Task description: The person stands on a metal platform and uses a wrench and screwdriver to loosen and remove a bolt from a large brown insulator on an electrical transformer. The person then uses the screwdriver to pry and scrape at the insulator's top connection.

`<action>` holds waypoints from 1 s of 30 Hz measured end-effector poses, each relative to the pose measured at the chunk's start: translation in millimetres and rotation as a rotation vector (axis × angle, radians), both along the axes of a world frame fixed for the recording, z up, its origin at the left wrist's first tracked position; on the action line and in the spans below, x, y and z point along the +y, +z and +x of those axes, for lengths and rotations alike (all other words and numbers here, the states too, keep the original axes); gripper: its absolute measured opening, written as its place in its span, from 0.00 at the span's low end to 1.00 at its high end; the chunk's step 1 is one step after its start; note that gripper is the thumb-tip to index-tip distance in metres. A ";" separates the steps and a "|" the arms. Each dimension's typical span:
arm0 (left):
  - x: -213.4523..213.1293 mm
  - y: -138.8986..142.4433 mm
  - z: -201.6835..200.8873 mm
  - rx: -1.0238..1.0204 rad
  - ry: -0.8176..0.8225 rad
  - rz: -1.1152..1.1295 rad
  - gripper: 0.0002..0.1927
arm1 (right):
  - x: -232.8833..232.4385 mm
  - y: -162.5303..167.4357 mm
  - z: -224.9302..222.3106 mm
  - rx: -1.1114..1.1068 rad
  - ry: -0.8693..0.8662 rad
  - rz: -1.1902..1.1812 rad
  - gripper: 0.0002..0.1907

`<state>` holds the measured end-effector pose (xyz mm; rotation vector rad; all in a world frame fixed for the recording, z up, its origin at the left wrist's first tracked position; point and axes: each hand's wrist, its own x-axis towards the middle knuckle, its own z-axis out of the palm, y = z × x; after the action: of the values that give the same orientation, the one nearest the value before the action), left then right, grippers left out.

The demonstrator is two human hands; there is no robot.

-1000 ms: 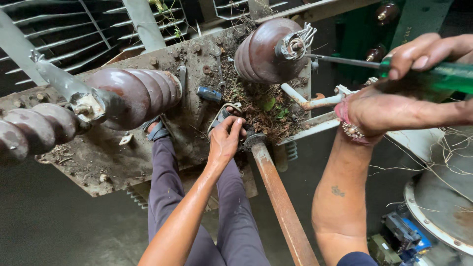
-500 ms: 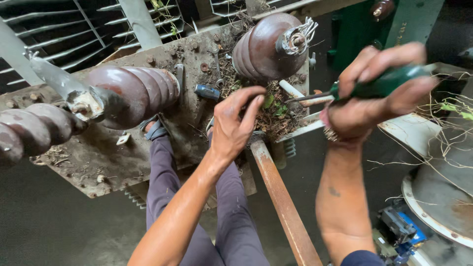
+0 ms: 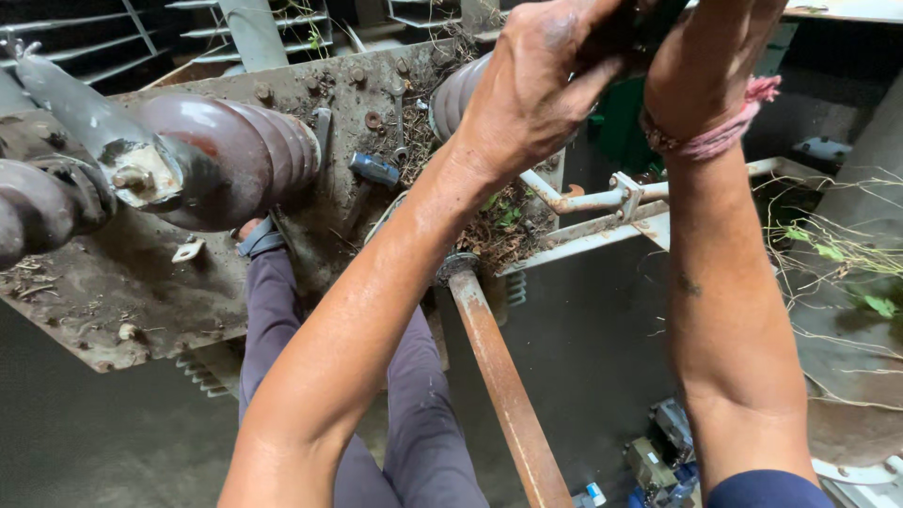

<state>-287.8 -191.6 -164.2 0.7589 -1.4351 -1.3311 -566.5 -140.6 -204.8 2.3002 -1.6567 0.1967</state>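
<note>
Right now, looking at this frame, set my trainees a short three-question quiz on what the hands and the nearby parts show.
1. True or false: both hands are raised together near the top of the picture.
2. Which wrist wears the pink thread band: left or right?
3. What lies on the rusty plate beside the brown ribbed insulator? A) blue-handled tool B) yellow cup C) white glove

Key:
1. True: left hand and right hand meet.
2. Right, pink thread band.
3. A, blue-handled tool.
</note>
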 end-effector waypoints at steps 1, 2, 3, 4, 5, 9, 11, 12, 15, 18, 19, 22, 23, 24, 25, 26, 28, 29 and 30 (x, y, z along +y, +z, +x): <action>0.0 -1.2 -3.1 0.012 0.025 0.013 0.17 | -1.6 -5.3 -5.7 -0.050 0.002 -0.011 0.33; -1.0 -2.6 -5.4 0.021 0.055 0.019 0.16 | -2.9 -10.3 -9.5 -0.104 0.009 -0.029 0.35; -2.1 -4.0 -6.7 0.028 0.084 0.022 0.15 | -4.4 -14.3 -11.9 -0.154 -0.003 0.001 0.34; -1.7 -4.4 -7.6 0.061 0.084 0.047 0.14 | -5.4 -16.7 -12.9 -0.200 -0.020 0.039 0.32; -1.3 -4.7 -8.2 0.097 0.082 0.078 0.12 | -6.4 -17.6 -12.8 -0.244 -0.040 0.082 0.31; 1.1 -7.7 -5.5 0.118 0.122 0.054 0.10 | -13.0 -9.4 -5.4 -0.111 0.080 0.023 0.34; 2.3 -10.7 -5.3 0.100 0.111 0.074 0.11 | -18.1 -2.9 -2.3 -0.139 0.096 0.058 0.33; 2.4 -12.7 -6.0 0.093 0.110 0.082 0.12 | -20.5 -0.5 -1.5 -0.136 0.104 0.062 0.32; 2.3 -18.6 -9.4 0.032 0.162 0.036 0.11 | -28.5 1.3 -0.9 -0.116 0.114 0.072 0.29; 4.7 -22.3 -10.8 0.102 0.161 0.148 0.12 | -32.8 -1.6 -1.2 -0.108 0.124 0.073 0.27; 5.5 -22.3 -10.7 0.081 0.166 0.144 0.13 | -34.3 -1.8 -1.2 -0.109 0.124 0.074 0.26; 7.3 -21.6 -9.5 0.068 0.173 0.148 0.15 | -37.9 -3.1 -0.4 -0.103 0.125 0.079 0.24; 7.7 -21.2 -9.2 0.091 0.169 0.164 0.17 | -39.6 -3.1 -0.4 -0.104 0.125 0.083 0.23; 8.1 -20.6 -9.4 0.088 0.171 0.172 0.19 | -40.7 -3.1 -0.7 -0.102 0.125 0.087 0.22; 8.9 -20.5 -9.5 0.085 0.173 0.180 0.20 | -42.1 -3.6 -1.3 -0.101 0.122 0.090 0.22; 9.4 -20.3 -10.7 0.059 0.180 0.176 0.22 | -42.3 -3.5 -1.9 -0.095 0.122 0.087 0.21; 11.0 -21.6 -13.0 0.037 0.196 0.163 0.23 | -41.7 -3.9 -3.4 -0.086 0.131 0.095 0.20; 12.9 -22.5 -14.4 0.043 0.200 0.160 0.23 | -41.0 -3.4 -3.8 -0.083 0.135 0.103 0.19; 13.7 -24.2 -15.8 0.065 0.203 0.153 0.24 | -39.9 -1.3 -3.7 -0.076 0.140 0.110 0.19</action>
<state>-303.6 -177.9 -188.4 0.9278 -1.1806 -1.3052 -570.2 -180.4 -206.2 2.5233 -1.5789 0.2318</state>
